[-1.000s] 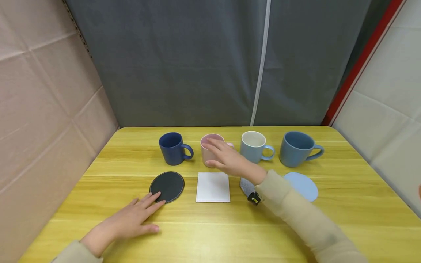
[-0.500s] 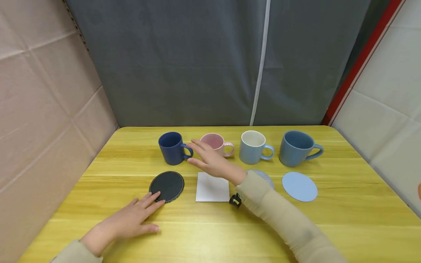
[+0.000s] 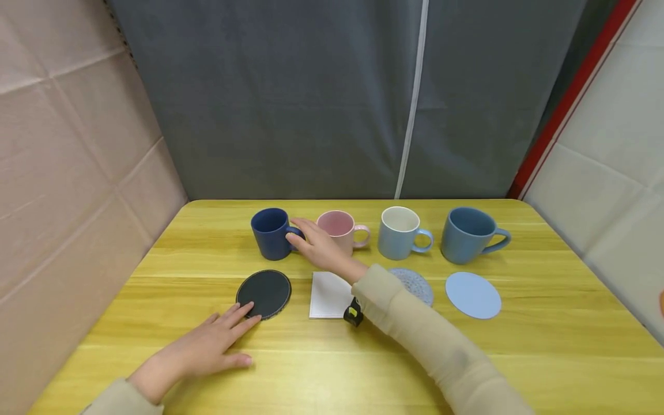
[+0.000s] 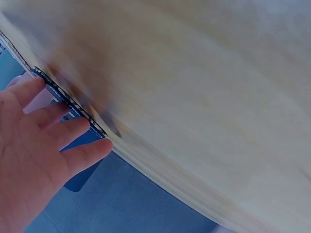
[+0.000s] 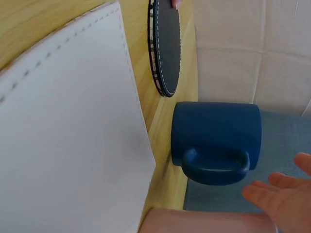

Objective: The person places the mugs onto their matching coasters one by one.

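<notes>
My left hand (image 3: 202,349) lies spread at the front left, its fingertips on the near edge of a round black coaster (image 3: 264,291) with pale stitching. Beyond that coaster stands a navy blue mug (image 3: 271,233), upright, handle to the right. My right hand (image 3: 323,248) reaches up beside the mug's handle, its fingers extended. In the right wrist view the fingers (image 5: 262,194) are just off the handle (image 5: 214,174), holding nothing. A pink mug (image 3: 339,225) is partly behind this hand. The right sleeve partly covers a square white coaster (image 3: 327,294).
To the right stand a light blue mug (image 3: 396,239) with a white inside and a larger grey-blue mug (image 3: 464,239). In front of them lie a speckled grey round coaster (image 3: 415,283) and a pale blue round coaster (image 3: 473,295). A grey curtain (image 3: 311,104) hangs behind the table.
My right hand has moved left, from over the pink mug to beside the navy mug's handle. The pink mug and grey coaster show more now. My left hand has stayed put.
</notes>
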Available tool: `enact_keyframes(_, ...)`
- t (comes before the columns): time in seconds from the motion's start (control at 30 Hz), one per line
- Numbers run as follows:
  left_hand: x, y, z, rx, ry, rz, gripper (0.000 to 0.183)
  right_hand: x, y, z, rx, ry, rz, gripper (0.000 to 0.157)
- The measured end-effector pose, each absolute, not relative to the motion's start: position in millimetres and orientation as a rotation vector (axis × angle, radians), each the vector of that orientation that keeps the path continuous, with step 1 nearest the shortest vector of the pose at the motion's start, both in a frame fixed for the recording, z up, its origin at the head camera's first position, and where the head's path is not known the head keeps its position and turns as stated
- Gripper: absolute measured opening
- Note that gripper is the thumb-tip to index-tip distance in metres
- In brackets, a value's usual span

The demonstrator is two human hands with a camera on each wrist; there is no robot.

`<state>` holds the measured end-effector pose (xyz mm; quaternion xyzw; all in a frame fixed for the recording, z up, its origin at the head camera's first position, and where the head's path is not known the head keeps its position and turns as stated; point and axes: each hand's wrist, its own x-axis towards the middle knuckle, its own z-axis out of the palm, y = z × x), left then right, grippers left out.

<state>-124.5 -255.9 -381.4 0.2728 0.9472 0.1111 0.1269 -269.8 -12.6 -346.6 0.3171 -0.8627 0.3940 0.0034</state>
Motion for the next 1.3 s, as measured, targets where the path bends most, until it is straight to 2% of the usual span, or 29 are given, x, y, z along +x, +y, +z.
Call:
enact_keyframes(0.47,-124,-255,-381,0.821,2.769,0.319,0.078,-276,-34,-371,0.69,-2.779,1.481,0.06)
enact_keyframes(0.93,-125,-256,-385,0.84,2.781,0.298,0.076,-287,-49,-382,0.4,-2.644,1.771,0.036)
enact_keyframes(1.3,-124,-256,-384,0.846,2.798,0.315,0.074,-295,-57,-387,0.238,-2.488,2.094,0.026)
